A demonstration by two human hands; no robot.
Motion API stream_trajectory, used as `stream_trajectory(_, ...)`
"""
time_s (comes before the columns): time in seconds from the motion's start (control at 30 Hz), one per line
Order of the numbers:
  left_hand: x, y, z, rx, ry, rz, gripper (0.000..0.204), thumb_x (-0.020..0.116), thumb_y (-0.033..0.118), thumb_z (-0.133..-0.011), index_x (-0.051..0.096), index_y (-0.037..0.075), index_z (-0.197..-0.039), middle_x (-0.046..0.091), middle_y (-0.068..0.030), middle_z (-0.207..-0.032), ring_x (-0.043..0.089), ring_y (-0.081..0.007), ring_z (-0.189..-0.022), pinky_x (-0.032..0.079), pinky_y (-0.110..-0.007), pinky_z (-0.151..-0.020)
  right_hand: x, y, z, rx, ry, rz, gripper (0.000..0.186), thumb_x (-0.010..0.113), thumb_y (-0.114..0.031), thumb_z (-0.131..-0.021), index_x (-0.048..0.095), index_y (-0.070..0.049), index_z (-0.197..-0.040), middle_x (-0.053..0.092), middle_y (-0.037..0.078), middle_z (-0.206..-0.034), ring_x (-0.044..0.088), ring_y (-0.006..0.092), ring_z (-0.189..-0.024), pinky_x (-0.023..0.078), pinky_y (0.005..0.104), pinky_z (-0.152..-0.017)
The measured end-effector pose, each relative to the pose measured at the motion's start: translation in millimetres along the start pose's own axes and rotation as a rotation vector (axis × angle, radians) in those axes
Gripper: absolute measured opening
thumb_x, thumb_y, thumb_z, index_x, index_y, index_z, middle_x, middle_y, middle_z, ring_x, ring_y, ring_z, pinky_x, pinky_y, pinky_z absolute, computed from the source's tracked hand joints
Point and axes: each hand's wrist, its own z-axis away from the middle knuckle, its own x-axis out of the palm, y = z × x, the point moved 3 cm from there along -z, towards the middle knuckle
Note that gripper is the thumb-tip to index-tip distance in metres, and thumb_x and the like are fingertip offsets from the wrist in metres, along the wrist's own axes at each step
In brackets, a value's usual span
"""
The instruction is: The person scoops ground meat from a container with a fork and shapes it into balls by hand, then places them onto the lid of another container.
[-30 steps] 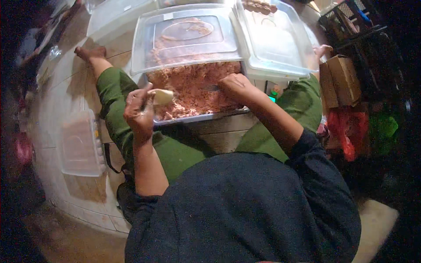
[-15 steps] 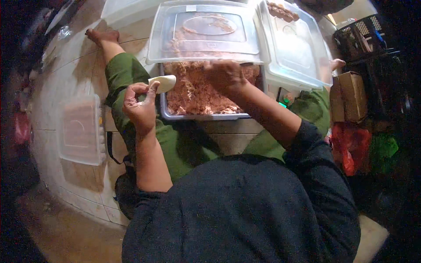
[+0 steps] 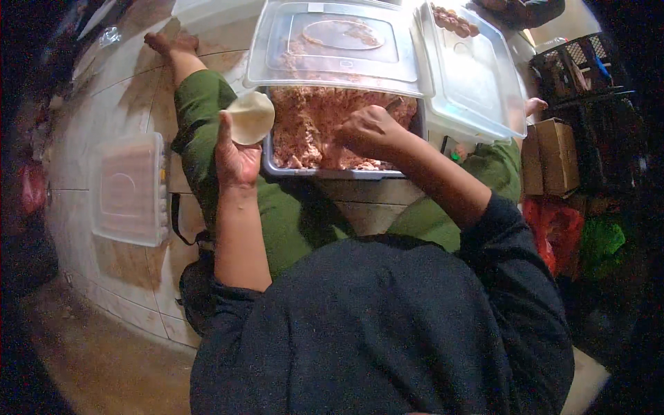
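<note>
My left hand (image 3: 238, 155) holds up a thin, round, pale dough wrapper (image 3: 252, 119), with the thumb at its left edge and the fingers behind it. It is just left of a grey tub (image 3: 339, 173) full of pinkish-brown minced filling (image 3: 297, 131). Over the filling, my right hand (image 3: 368, 131) is closed in a fist around a slim utensil. Only the utensil's dark end (image 3: 394, 105) shows beyond the fist; its other end is hidden by the hand or the filling.
A clear plastic lid (image 3: 339, 59) covers the tub's far part. Right of it, a clear container (image 3: 474, 83) holds several brownish lumps (image 3: 453, 19). A lidded box (image 3: 128, 187) lies on the tiles at left. Cardboard (image 3: 553, 159) and red (image 3: 553, 228) and green bags (image 3: 603, 238) sit at right.
The wrapper has turned from nearly edge-on to facing up, and my left hand has rotated palm up under it. My right hand has moved nearer, lower over the filling.
</note>
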Motion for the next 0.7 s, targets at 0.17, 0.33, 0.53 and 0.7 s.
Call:
stream_trajectory(0.17,-7,-21,0,-0.117,-0.012,-0.079,0.045,0.062,0.018,-0.082,0.045,-0.001,-0.119,0.055,-0.0127,-0.114,0.054,-0.0249,-0.104,0.045,-0.037,-0.092,18,10,29,0.416,-0.167,-0.366,0.017,0.060,-0.025,-0.081,0.063,-0.009,-0.080,0.061,0.010,-0.067,0.060,0.0224,-0.060,0.044,0.0359,-0.054)
stream_trajectory(0.33,19,-58,22,-0.290,-0.140,0.068,0.037,0.044,0.013,-0.090,0.040,-0.001,-0.125,0.051,-0.0168,-0.121,0.050,-0.0274,-0.112,0.041,-0.040,-0.096,-38,0,40,0.569,-0.027,-1.072,0.015,0.057,-0.009,-0.085,0.062,0.004,-0.091,0.062,0.003,-0.075,0.055,0.0069,-0.071,0.047,0.0249,-0.065)
stream_trajectory(0.53,64,-85,60,-0.483,-0.227,0.186,0.038,0.038,0.022,-0.094,0.040,-0.001,-0.124,0.050,-0.0194,-0.119,0.052,-0.0279,-0.108,0.042,-0.040,-0.094,-76,-46,33,0.592,0.274,-0.937,0.009,0.062,-0.006,-0.079,0.061,-0.002,-0.087,0.066,0.012,-0.082,0.063,0.0183,-0.082,0.050,0.0307,-0.071)
stream_trajectory(0.7,77,-85,75,-0.227,-0.281,-0.218,0.037,0.054,0.015,-0.088,0.043,0.002,-0.121,0.058,-0.0098,-0.102,0.059,-0.0182,-0.091,0.050,-0.033,-0.082,-51,-56,44,0.510,0.447,-0.403,0.011,0.065,-0.012,-0.073,0.064,-0.010,-0.084,0.059,0.011,-0.081,0.061,0.0277,-0.072,0.050,0.0345,-0.063)
